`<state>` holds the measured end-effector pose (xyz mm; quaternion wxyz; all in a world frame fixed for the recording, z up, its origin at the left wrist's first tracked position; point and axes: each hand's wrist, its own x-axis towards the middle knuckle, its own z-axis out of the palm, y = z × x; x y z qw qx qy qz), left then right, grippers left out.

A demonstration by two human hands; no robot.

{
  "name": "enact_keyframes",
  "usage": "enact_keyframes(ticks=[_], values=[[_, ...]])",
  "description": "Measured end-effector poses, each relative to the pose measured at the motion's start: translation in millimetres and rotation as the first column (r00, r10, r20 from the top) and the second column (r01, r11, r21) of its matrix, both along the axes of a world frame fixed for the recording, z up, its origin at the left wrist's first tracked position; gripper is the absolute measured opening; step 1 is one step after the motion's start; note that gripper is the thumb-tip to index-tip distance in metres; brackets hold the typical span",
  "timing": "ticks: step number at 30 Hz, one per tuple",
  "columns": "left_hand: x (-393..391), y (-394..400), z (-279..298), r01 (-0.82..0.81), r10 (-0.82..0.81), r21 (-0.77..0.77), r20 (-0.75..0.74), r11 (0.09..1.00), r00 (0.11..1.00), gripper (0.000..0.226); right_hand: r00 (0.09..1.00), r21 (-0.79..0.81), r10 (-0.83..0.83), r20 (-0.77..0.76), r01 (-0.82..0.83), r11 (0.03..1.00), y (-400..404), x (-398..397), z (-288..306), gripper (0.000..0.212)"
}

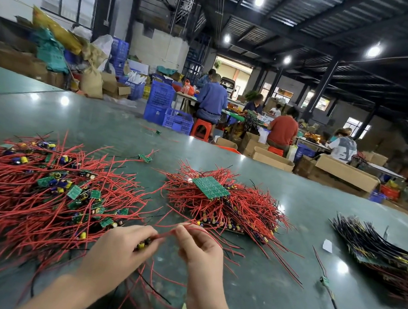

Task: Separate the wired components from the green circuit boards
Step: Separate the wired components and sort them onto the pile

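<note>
Left hand [128, 246] grips a small part [142, 245] with yellow caps; right hand [201, 246] pinches its red wires [170, 232], both above the table [271, 283]. A green board [210, 187] lies on the middle pile [229, 211]; a bigger pile [34, 187] sits left.

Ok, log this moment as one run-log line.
left hand: grips wired component | right hand: pinches its red wires | separated pile: left | board stack: centre

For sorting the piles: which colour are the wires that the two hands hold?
Red wires, pinched between the left hand and right hand; head view.
</note>
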<state>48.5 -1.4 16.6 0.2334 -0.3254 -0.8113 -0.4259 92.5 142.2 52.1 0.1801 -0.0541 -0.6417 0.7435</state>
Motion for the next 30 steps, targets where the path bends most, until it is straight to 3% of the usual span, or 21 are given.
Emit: enact_keyframes(ticks=[2,4,7,9,12,15,18,20,23,25,27,30], values=[[2,0,2,0.037,-0.039,0.056,0.037,0.998,0.999,0.040,0.999,-0.080,0.018,0.035,-0.016,0.997,-1,-1,-2,0.013],[3,3,4,0.078,-0.089,0.133,0.078,0.988,0.993,0.034,0.996,-0.257,0.068,0.063,-0.050,0.965,-3,-2,-3,0.011],[6,8,8,0.105,-0.153,0.266,0.166,0.958,0.974,0.035,0.983,-0.537,0.175,0.048,-0.122,0.835,-7,-4,-4,0.004],[8,10,9,0.099,-0.179,0.331,0.221,0.939,0.959,0.032,0.983,-0.591,0.181,0.024,-0.132,0.796,-6,-4,-4,0.007],[6,9,8,0.113,-0.189,0.296,0.243,0.949,0.951,0.031,0.998,-0.432,0.058,0.026,-0.041,0.901,0,-2,-4,0.003],[1,5,3,0.111,-0.167,0.227,0.241,0.967,0.956,0.043,0.996,-0.014,-0.088,-0.028,0.087,0.996,8,-2,-2,0.012],[-5,-3,2,0.089,-0.106,0.095,0.196,0.991,0.975,0.041,0.982,0.361,-0.146,-0.119,0.180,0.915,13,-1,2,0.026],[-7,-5,2,0.060,-0.057,-0.012,0.149,0.998,0.987,0.038,0.968,0.491,-0.181,-0.173,0.244,0.836,13,-1,0,0.032],[-5,-4,1,0.004,0.005,-0.087,0.106,0.996,0.994,0.034,0.949,0.521,-0.214,-0.230,0.306,0.797,10,-2,-4,0.026],[-3,-3,1,0.017,-0.007,-0.080,0.129,0.997,0.992,0.029,0.955,0.454,-0.196,-0.221,0.278,0.846,10,-2,-5,0.020],[-2,-4,3,0.061,-0.057,-0.020,0.182,0.998,0.982,0.019,0.976,0.355,-0.130,-0.175,0.185,0.916,12,-3,-3,0.016],[-3,-4,10,0.129,-0.179,0.187,0.283,0.974,0.942,0.016,0.997,0.142,0.000,-0.071,0.010,0.990,19,-4,1,0.004]])
